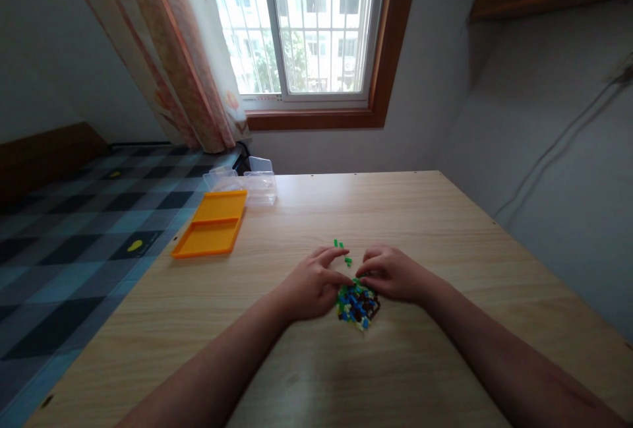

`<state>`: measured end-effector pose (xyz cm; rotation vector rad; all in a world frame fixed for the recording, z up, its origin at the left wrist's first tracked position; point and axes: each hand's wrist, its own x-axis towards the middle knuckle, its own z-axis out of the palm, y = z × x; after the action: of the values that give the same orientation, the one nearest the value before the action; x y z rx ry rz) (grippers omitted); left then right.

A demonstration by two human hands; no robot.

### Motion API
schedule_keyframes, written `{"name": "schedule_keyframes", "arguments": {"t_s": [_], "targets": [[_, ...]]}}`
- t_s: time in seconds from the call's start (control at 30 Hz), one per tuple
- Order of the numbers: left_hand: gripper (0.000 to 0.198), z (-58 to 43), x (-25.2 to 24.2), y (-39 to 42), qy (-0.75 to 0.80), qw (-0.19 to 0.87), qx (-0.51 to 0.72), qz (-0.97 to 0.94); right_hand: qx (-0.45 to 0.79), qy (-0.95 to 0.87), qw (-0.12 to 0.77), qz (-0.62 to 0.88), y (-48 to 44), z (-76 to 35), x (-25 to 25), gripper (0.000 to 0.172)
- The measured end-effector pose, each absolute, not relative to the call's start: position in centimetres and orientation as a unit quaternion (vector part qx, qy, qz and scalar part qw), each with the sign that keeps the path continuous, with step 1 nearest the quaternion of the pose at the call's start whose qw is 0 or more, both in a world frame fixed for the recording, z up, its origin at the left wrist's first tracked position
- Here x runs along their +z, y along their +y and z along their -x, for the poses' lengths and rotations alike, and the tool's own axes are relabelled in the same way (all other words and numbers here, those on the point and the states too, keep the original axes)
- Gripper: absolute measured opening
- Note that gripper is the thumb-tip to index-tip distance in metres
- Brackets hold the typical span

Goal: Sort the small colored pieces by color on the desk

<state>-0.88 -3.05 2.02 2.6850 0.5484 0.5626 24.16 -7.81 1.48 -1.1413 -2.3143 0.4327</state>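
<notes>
A small heap of tiny mixed-colour bricks (pixel 358 305), blue, green, brown and yellow, lies on the wooden table (pixel 395 217) in front of me. My left hand (pixel 314 285) rests at the heap's left edge, index finger stretched forward, thumb and other fingers pinched toward the heap's top. My right hand (pixel 393 273) rests at the heap's upper right, fingers curled, fingertips meeting the left hand's over a small green piece. A few loose green bricks (pixel 342 250) lie just beyond the hands. What the fingertips hold is too small to name.
An orange tray lid (pixel 212 223) lies at the table's far left, with a clear plastic box (pixel 247 184) behind it. A checked blue bed cover (pixel 74 230) is left of the table. A window and curtain stand beyond; a grey wall runs along the right.
</notes>
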Motion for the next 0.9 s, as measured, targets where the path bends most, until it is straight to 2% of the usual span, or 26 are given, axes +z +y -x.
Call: {"name": "schedule_keyframes", "arguments": {"t_s": [0.3,0.43,0.7,0.9], "targets": [[0.043,0.7,2.0,-3.2,0.208,0.140,0.205,-0.946,0.123,-0.828,0.315,0.447,-7.7,-24.2,1.4,0.018],[0.038,0.7,2.0,-3.0,0.213,0.130,0.189,-0.950,0.125,-0.832,0.310,0.442,-7.8,-24.6,1.5,0.023],[0.045,0.9,2.0,-2.9,0.220,0.124,0.188,-0.949,0.134,-0.830,0.294,0.456,-7.2,-25.4,0.9,0.038],[0.041,0.8,2.2,-2.9,0.225,0.119,0.153,-0.955,0.144,-0.830,0.286,0.456,-7.0,-25.9,0.8,0.038]]}}
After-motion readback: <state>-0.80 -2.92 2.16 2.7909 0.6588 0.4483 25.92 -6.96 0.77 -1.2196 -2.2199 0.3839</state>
